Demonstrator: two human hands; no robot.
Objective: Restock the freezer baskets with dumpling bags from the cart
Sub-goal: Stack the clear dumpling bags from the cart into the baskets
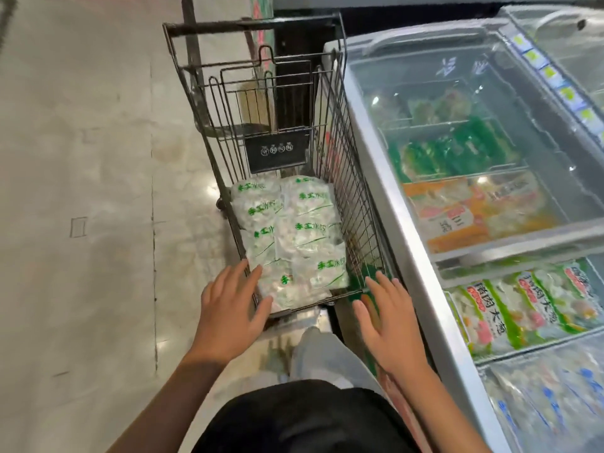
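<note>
1. One wire cart [356,204] stands at centre frame, just beside a glass-topped freezer [392,204] on the right.
2. About seven white dumpling bags [294,237] with green print lie stacked in the cart's bottom.
3. The left hand [230,317], fingers straight and spread, reaches over the cart's near rim.
4. The right hand [390,322], likewise flat and holding nothing, hovers at the cart's near right corner.

Head camera looks steeply down, close over cart [343,178] and freezer [408,230].
</note>
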